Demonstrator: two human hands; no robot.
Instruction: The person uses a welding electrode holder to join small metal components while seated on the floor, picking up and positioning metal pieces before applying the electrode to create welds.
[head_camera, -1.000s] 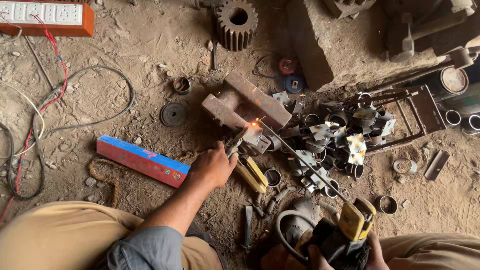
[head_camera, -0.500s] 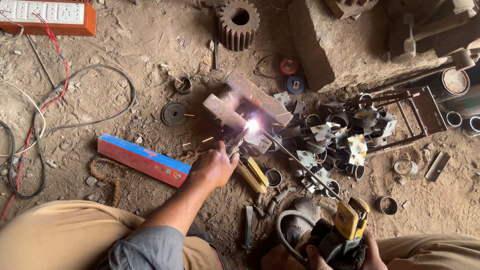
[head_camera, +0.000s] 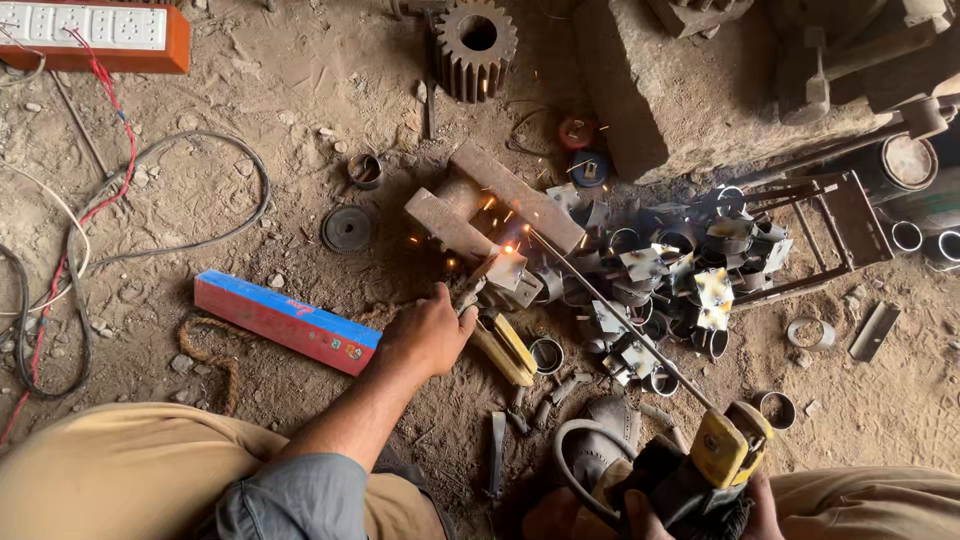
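Head view, looking straight down at a dirt floor (head_camera: 250, 90).

Left hand (head_camera: 432, 335): reaches forward from the tan trouser leg, fingers (head_camera: 445, 300) curled tight around a pair of pliers with yellow handles (head_camera: 505, 348). The handles trail back under the palm; the nose runs ahead of the fingertips. It pinches a small metal bracket (head_camera: 508, 270) just beyond the fingers, so the hand sits clear of the heat and the piece cannot shift.

Right hand (head_camera: 690, 505): at the bottom edge, only partly in frame, fingers wrapped closed on a yellow-and-black electrode holder (head_camera: 728, 448). From it a thin welding rod (head_camera: 610, 305) slants up and left, its tip meeting the bracket where a bright point (head_camera: 508, 250) glows and sparks scatter. The long rod keeps this hand well back from the arc.

Just past the left fingertips, two rusty flat bars (head_camera: 500, 205) lie crossed; the bracket seems to rest against them, probably as a prop.

To the right of the fingers, under the rod, lies a heap of similar brackets and short pipe rings (head_camera: 680, 270), within easy reach. Whether they are finished or waiting, I cannot tell.

Left of the left wrist lies a red-and-blue box (head_camera: 285, 320), likely for rods. Farther off: a large gear (head_camera: 475, 35), a round disc (head_camera: 348, 228), a stone block (head_camera: 680, 85), cables (head_camera: 150, 240) and an orange-edged socket strip (head_camera: 95, 35).
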